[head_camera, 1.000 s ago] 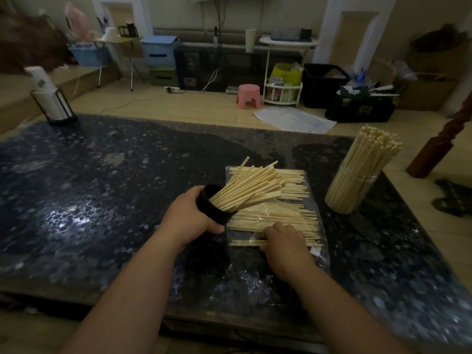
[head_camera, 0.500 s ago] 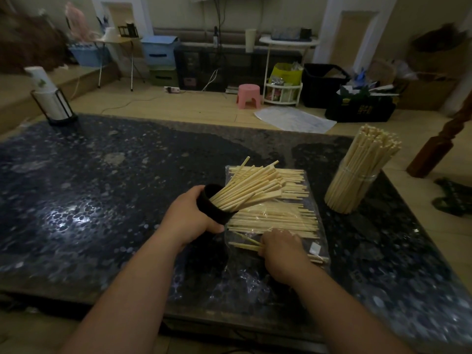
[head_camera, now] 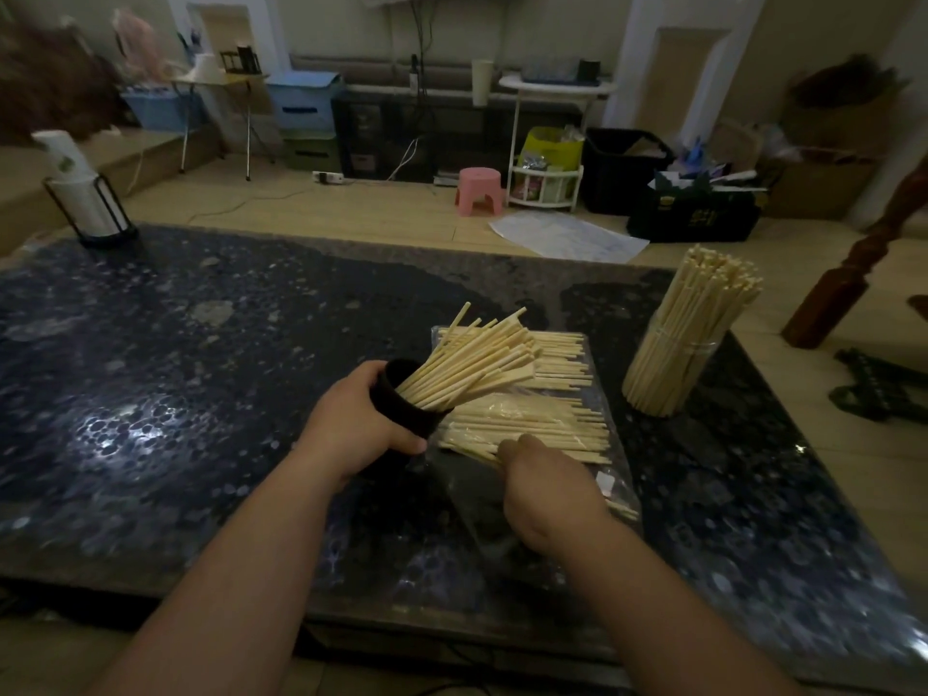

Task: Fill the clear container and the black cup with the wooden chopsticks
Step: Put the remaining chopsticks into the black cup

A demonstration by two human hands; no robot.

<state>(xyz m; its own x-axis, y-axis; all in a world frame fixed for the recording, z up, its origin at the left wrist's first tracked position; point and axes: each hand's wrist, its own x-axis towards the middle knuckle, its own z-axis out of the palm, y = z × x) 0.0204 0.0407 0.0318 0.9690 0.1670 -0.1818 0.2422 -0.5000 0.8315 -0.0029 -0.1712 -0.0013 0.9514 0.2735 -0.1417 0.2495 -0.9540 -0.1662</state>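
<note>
On the dark worktop (head_camera: 191, 374), your left hand (head_camera: 356, 429) wraps fingers and thumb round the black cup (head_camera: 404, 411), which is tipped toward the right with a fan of wooden chopsticks (head_camera: 472, 364) sticking out of its mouth. Just beside it, a loose pile (head_camera: 542, 419) lies on a clear plastic wrapper (head_camera: 472, 499). Your right hand (head_camera: 547, 489) sits knuckles-up at the pile's near edge, fingers curled round a few sticks. Further right, the clear container (head_camera: 673, 369) stands upright, packed full.
</note>
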